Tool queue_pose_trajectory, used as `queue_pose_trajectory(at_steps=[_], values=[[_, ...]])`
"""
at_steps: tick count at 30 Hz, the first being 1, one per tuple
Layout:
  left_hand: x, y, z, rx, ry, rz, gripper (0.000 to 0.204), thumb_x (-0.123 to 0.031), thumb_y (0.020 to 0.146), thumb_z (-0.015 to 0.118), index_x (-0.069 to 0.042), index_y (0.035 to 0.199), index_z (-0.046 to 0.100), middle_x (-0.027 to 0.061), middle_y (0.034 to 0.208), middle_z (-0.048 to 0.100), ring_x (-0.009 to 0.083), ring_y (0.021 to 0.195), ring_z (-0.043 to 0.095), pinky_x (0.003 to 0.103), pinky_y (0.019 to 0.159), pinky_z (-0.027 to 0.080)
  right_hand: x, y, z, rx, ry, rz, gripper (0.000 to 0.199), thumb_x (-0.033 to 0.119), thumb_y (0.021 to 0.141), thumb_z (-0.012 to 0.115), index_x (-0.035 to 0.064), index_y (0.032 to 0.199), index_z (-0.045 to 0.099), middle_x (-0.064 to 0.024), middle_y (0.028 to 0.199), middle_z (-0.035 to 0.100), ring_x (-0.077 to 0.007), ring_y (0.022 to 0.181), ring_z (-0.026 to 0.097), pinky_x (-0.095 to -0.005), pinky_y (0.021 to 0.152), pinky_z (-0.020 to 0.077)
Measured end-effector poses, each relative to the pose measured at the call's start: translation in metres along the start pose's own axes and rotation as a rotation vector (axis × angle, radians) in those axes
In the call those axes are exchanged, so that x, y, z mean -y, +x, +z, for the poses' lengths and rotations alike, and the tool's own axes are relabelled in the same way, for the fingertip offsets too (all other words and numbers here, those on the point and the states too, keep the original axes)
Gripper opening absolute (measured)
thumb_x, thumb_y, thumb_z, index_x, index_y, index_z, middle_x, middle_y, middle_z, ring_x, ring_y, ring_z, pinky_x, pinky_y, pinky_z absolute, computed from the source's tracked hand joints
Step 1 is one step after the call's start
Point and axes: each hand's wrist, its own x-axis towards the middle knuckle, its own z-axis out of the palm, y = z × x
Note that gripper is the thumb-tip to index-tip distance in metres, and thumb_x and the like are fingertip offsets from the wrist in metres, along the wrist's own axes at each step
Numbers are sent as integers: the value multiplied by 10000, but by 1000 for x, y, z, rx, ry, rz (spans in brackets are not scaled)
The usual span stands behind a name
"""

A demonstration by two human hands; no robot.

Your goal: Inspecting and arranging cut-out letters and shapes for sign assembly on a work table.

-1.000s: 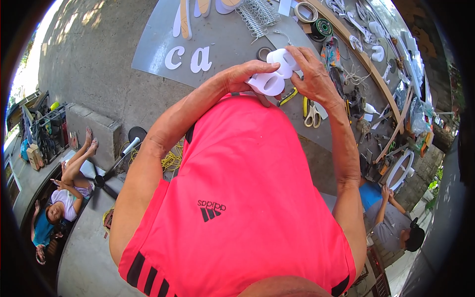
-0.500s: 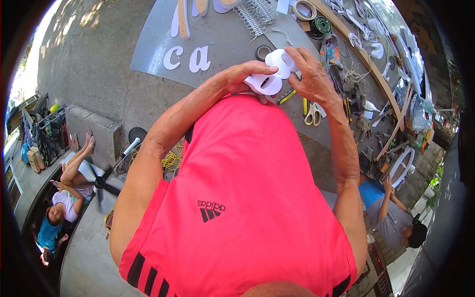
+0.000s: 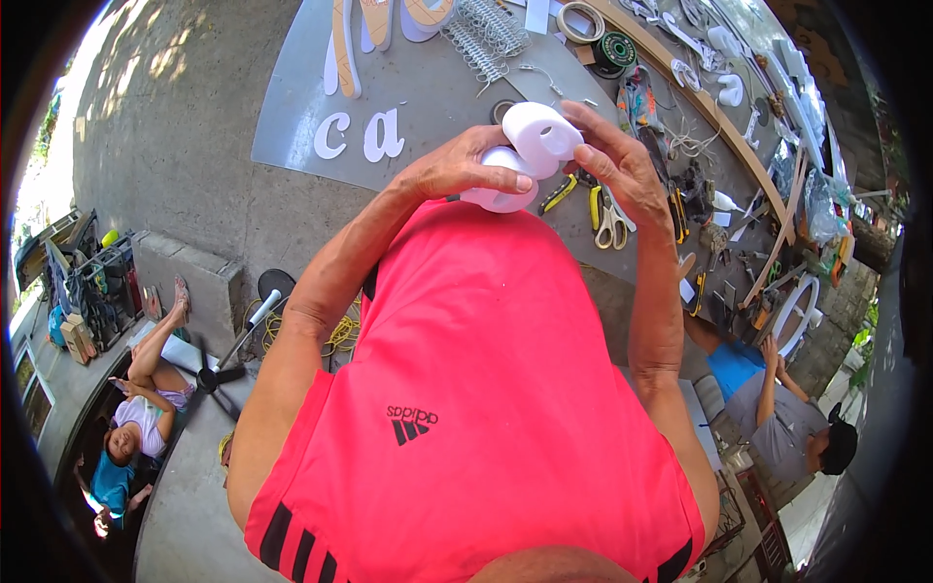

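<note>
My left hand grips a thick white cut-out letter with rounded, hollow lobes, the thumb pressed over its lower part. Whether the lobes form one piece or two stacked ones, I cannot tell. On the other side, my right hand curls round the upper lobe's right edge, its thumb tip against it. The letter is tilted just beyond my knees, above the grey sheet. Two flat white letters lie on the sheet to the left.
Scissors, yellow-handled pliers, tape rolls and a wire coil lie around my hands. A long wooden strip crosses the right side among scattered tools. A fan stands left; people sit at both sides.
The white letter has turned, its upper lobe now tipped toward my right hand and showing its hollow. My left thumb has shifted down over the lower part. The view has shifted slightly.
</note>
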Motion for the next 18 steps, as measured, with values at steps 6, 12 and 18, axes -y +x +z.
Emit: queue_pose_trajectory(at_steps=[6,12,18], values=[[-15,-8,8,23,138,39,727,-423,761,799,14,1297,572,144,1163,666,236,1079,616,366,989,463,2,-10,13,-88,-147,-206,519,239,965,664,6,1407,526,-118,1306,564,-190,1103,600,-313,900,540],[-21,-12,8,66,164,33,713,-428,756,800,5,1278,582,122,1104,685,221,1018,632,359,936,487,6,-18,23,-127,-191,-293,543,239,932,706,1,1393,543,-116,1273,579,-193,1073,614,-302,913,522],[-23,-13,7,67,140,-22,749,-398,711,814,29,1280,581,141,1134,675,257,1053,628,379,984,460,9,-18,23,-171,-422,-336,514,251,928,708,29,1373,579,-121,1197,622,-175,984,615,-292,808,511]])
